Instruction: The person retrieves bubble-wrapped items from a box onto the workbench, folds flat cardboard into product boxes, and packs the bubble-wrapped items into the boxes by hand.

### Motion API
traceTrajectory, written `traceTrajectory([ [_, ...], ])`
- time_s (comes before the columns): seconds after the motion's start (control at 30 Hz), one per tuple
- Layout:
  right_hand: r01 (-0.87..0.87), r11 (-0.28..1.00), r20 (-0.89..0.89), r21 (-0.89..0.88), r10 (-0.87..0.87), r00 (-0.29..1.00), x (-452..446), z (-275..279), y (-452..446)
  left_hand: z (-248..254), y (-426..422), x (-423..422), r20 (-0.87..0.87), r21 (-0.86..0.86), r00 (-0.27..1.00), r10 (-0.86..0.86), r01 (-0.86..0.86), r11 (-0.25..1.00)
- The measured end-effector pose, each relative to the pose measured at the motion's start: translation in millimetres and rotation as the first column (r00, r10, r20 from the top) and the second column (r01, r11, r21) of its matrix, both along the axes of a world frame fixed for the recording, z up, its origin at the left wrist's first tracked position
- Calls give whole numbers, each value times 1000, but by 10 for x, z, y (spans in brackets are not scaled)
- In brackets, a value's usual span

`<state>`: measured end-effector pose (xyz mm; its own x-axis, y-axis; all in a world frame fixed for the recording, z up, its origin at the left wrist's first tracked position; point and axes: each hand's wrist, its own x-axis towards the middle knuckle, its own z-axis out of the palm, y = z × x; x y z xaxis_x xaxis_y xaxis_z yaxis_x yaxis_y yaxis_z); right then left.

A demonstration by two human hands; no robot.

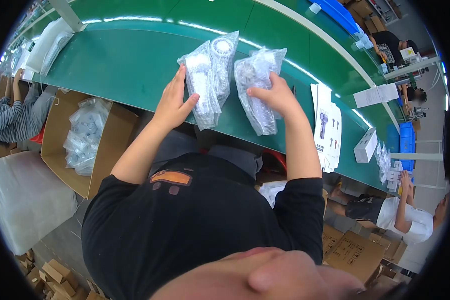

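Two clear bubble-wrap packages with whitish items inside lie side by side on the green table, the nearer one [201, 82] partly over the other [223, 60], which shows a round ringed part. My left hand [175, 102] is at the left edge of the nearer package, its fingers stretched out and its thumb apart, touching the wrap. A third bubble-wrap package [257, 110] lies to the right, with a round shape inside. My right hand [277, 97] grips its upper right part, thumb on the front; some fingertips are hidden.
Printed sheets [329, 127] and a white box [366, 146] lie at right on the green table [120, 60]. A cardboard box [102, 165] of bagged parts stands at lower left. Co-workers [405, 215] are at both ends. White packaging [49, 50] lies at far left.
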<state>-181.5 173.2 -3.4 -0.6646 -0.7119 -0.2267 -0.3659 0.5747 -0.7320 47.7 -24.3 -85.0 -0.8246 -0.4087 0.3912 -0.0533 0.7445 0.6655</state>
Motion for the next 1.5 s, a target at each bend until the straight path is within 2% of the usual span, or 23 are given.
traceTrajectory([
  [0.03, 10, 1000, -1, 3, -10, 1000, 25, 62, 22, 6, 15, -12, -1, 3, 1000, -10, 10, 1000],
  [0.1, 28, 955, -272, 296, 56, 961, 125, 162, 38, 40, 42, -32, 18, -45, 1000, 24, -23, 999],
  [0.47, 104, 987, -315, 125, -60, 947, 362, -106, -37, -26, 29, -38, 24, -27, 999, 22, -21, 999],
  [0.53, 10, 998, -229, -69, -26, 973, 376, -69, 226, -72, 7, -42, 20, -26, 1000, 1, -1, 1000],
  [0.57, 1, 1000, -392, -3, -2, 920, 441, -24, 381, -65, 8, -44, 36, 13, 999, -23, 22, 1000],
  [0.6, 49, 999, -387, -7, -48, 921, 500, 13, 549, -51, 4, -46, 55, 53, 997, -48, 46, 998],
  [0.67, -131, 938, -590, -320, -90, 803, 588, 48, 926, -265, -149, -55, 30, -14, 1000, -9, 10, 1000],
  [0.73, -188, 849, -522, -494, -116, 845, 632, 133, 1404, -248, -145, -109, 19, 8, 1000, -23, 23, 1000],
  [0.8, -95, 781, -450, -617, -252, 857, 660, -46, 1941, -184, -140, -184, 24, 126, 996, -87, 84, 988],
  [0.87, 88, 759, -428, -645, -455, 781, 720, -428, 2568, -97, 23, -253, -14, 303, 999, -37, 40, 952],
  [0.9, 199, 708, -465, -678, -622, 630, 747, -777, 2911, -55, 81, -270, 17, 285, 996, -92, 83, 955],
  [0.97, 442, 539, -435, -717, -842, 320, 933, -1638, 3638, -8, 179, -292, 10, 342, 1000, 16, -18, 940],
  [1.03, 840, 195, -271, -506, -961, 60, 1351, -2716, 4465, 6, 272, -356, 24, 329, 997, 79, -82, 941],
  [1.07, 949, 58, -361, -310, -931, -61, 1722, -3216, 4889, 9, 289, -393, 30, 303, 994, 106, -110, 947],
  [1.1, 999, -13, -431, -53, -902, -35, 2157, -3583, 5280, -16, 305, -422, 39, 271, 992, 124, -130, 954],
  [1.17, 840, -153, -279, 520, -960, -2, 2942, -3898, 5684, -35, 302, -451, 41, 204, 987, 157, -162, 965],
  [1.23, 610, -78, -146, 789, -987, 63, 3402, -3959, 5763, -39, 298, -472, 55, 147, 983, 175, -182, 972],
  [1.27, 600, -72, -133, 797, -989, 59, 3481, -3981, 5719, -47, 297, -483, 62, 123, 981, 181, -188, 974],
  [1.33, 594, -177, -113, 785, -983, -144, 3359, -3733, 5611, -50, 302, -496, 67, 84, 979, 193, -198, 977],
  [1.37, 587, -174, -107, 790, -983, -148, 3314, -3716, 5631, -57, 311, -501, 74, 70, 977, 198, -203, 977],
  [1.43, 487, 33, 36, 873, -999, 4, 3231, -3714, 5692, -52, 310, -522, 75, 47, 977, 198, -202, 978],
  [1.47, 481, 39, 43, 876, -999, 3, 3235, -3619, 5753, -50, 303, -523, 79, 34, 977, 200, -203, 979],
  [1.5, 515, 257, 224, 818, -966, 128, 3237, -3486, 5836, -36, 300, -524, 83, 21, 976, 203, -205, 979],
])
